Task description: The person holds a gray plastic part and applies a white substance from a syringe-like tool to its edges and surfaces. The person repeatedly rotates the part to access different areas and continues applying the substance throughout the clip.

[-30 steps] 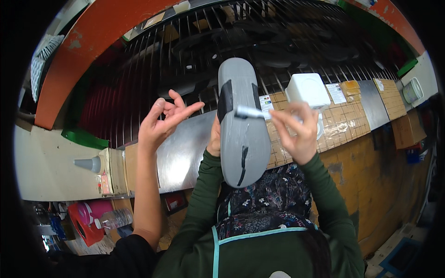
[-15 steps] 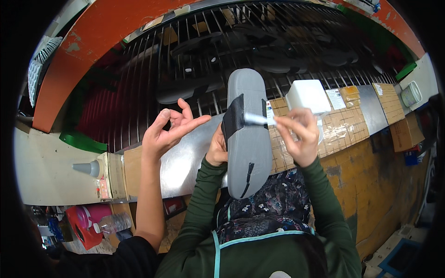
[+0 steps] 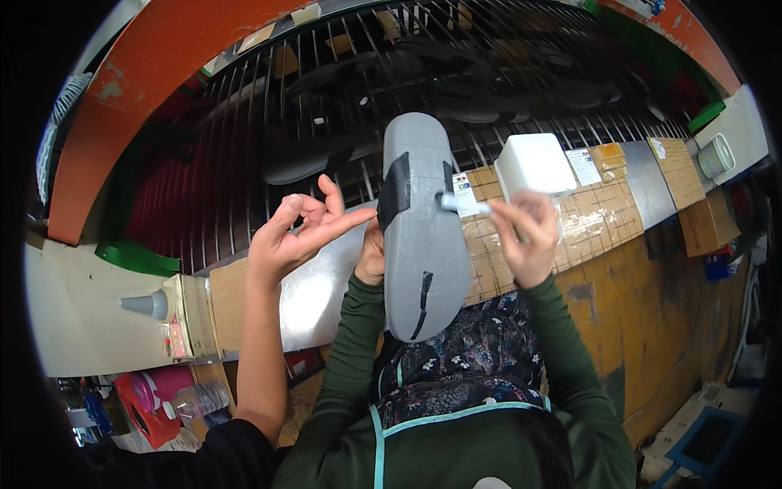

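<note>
My left hand (image 3: 371, 257) grips a grey slide sandal (image 3: 425, 236) from behind at its left edge, its fingers partly hidden. The sandal stands upright with its flat grey side toward me, black patches on both edges at mid-length and a thin black streak near its lower end. In my right hand (image 3: 528, 243) is a small brush (image 3: 466, 204) with a pale handle and dark tip, pinched between the fingers and blurred. Its tip is at the sandal's right edge, by the black patch. From the left, another person's hand (image 3: 300, 228) points a finger at the left black patch, at or almost at it.
A white square container (image 3: 533, 165) stands on the taped cardboard ledge (image 3: 595, 208) at right. Beyond lies a dark rack of metal bars (image 3: 244, 147) carrying several dark sandals, under an orange frame (image 3: 106, 106). A grey funnel-shaped piece (image 3: 147, 305) sits at left.
The brush tip has gone from the black patch on the sandal's left to its right edge. The sandal appears slightly further left, closer to the other person's pointing finger.
</note>
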